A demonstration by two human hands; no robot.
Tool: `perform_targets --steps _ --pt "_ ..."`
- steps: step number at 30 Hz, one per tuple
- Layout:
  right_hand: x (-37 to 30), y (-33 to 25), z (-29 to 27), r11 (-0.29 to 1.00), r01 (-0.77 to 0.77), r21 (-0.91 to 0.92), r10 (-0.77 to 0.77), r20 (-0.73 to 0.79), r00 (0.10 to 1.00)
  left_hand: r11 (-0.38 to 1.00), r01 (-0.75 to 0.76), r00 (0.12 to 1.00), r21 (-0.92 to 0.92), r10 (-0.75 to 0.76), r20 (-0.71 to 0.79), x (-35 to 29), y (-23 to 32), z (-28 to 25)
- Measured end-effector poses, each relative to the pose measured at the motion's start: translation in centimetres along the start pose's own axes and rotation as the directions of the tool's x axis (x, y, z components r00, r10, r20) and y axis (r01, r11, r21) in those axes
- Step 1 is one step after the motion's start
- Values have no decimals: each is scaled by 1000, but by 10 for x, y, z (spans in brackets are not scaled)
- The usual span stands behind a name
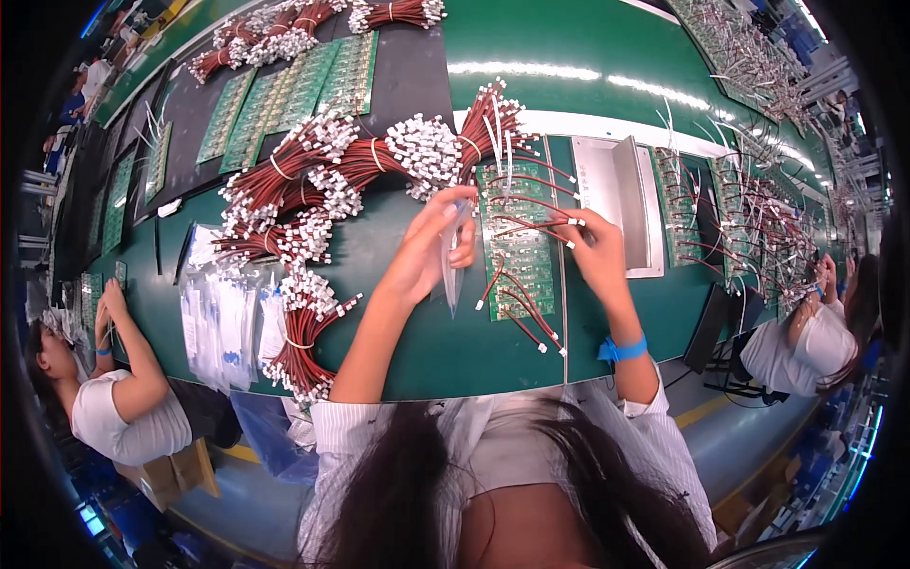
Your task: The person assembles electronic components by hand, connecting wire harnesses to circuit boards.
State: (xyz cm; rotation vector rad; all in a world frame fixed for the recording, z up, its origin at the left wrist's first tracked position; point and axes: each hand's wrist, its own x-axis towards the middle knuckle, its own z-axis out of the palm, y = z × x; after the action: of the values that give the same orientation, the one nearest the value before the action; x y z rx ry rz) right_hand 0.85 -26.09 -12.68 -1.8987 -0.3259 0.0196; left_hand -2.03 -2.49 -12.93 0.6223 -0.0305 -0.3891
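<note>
Between us lies a green circuit board panel [527, 275] on the bench, with several red-and-black cables with white connectors across it. My left hand [431, 248] is closed on a thin, clear plastic bag [453, 284] at the panel's left edge; what is in the bag cannot be made out. My right hand [597, 251] is over the panel's right side, its fingers pinched on a cable [540, 206] near its white connector. Beyond the panel stands a tied bundle of cables [482, 128], with white strips hanging beside it.
More cable bundles [313, 180] are heaped to the left, beside a pile of clear bags [223, 327]. Further board panels [294, 90] lie at the far left. A metal tray [621, 204] stands right of my panel, then wired boards [749, 204]. People work on both sides.
</note>
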Motion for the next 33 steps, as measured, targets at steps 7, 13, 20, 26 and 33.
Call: perform_targets --steps 7,13,20,26,33 --pt "-8 -71 -29 999 -45 -21 40 -178 983 995 -44 999 95 42 25 1 2 3" --pt "21 -98 0 929 299 -218 -282 105 954 986 -76 996 145 68 61 -2 3 1" --pt "31 -109 24 703 532 -471 -488 225 844 967 -103 993 231 87 79 -5 1 11" --pt "29 -107 30 710 571 -412 -479 313 821 885 -158 987 438 129 96 -8 -3 18" --pt "28 -104 31 708 545 -449 -439 324 838 724 -174 981 667 189 51 -14 -8 21"
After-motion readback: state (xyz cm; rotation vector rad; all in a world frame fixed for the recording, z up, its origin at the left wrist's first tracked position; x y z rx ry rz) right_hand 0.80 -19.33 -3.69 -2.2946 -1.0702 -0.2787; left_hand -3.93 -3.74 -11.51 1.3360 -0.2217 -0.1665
